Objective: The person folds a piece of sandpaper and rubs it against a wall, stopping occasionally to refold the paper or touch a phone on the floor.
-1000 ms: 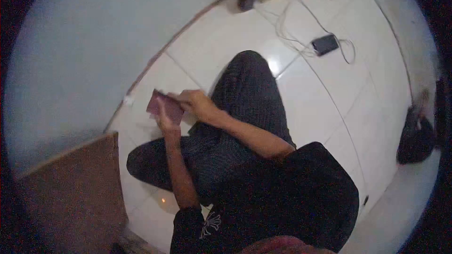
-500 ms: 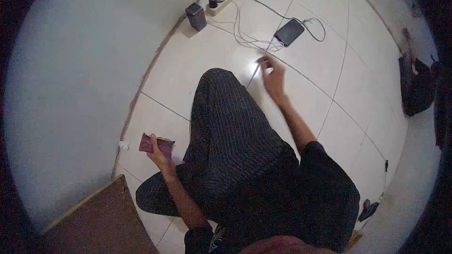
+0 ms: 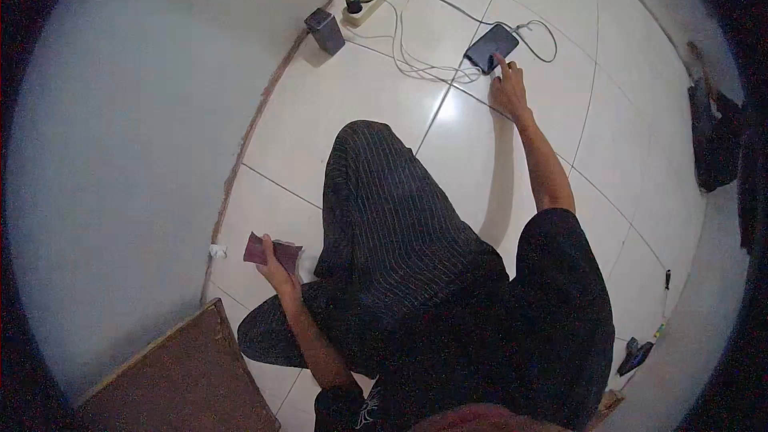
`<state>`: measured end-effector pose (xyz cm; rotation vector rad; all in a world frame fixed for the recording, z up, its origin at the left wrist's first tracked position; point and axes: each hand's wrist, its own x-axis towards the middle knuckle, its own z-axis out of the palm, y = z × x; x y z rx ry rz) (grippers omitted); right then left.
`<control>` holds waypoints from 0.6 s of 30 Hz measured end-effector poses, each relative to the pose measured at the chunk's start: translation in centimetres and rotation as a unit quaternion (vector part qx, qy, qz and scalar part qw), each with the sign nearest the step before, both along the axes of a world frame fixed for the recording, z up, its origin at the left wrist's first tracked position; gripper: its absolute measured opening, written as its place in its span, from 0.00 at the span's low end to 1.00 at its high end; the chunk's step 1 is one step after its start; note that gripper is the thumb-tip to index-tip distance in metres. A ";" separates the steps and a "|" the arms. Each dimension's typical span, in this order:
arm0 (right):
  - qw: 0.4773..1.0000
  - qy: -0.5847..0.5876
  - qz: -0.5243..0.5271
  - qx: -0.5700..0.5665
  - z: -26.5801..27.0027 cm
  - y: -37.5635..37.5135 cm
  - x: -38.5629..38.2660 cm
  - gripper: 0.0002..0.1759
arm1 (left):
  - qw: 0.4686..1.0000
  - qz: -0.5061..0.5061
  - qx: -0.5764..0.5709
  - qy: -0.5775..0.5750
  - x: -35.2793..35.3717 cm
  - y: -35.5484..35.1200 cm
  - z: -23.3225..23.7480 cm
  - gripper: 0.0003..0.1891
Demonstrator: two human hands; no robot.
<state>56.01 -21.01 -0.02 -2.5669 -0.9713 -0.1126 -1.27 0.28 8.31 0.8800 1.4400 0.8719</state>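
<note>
Left hand (image 3: 274,270) clamped on wallet (image 3: 272,252); right hand (image 3: 509,90) well apart, forefinger on phone (image 3: 490,46) (cable (image 3: 541,34) plugged in), gripping nothing. Step: likely tapping screen; lifting phone would need cable slack

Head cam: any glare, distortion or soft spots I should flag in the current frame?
Head view: strong fisheye, black corners, straight lines bowed; glare spot on the glossy white floor tiles; overall dim, bluish; right hand on the dark flat phone reads clearly; small maroon booklet in the left hand is soft, detail unreadable.
</note>
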 end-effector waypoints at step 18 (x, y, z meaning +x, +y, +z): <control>0.998 0.006 0.028 0.048 0.1 -0.5 0.1 0.39 | 0.999 0.024 0.016 0.028 1.5 -0.8 1.5 0.30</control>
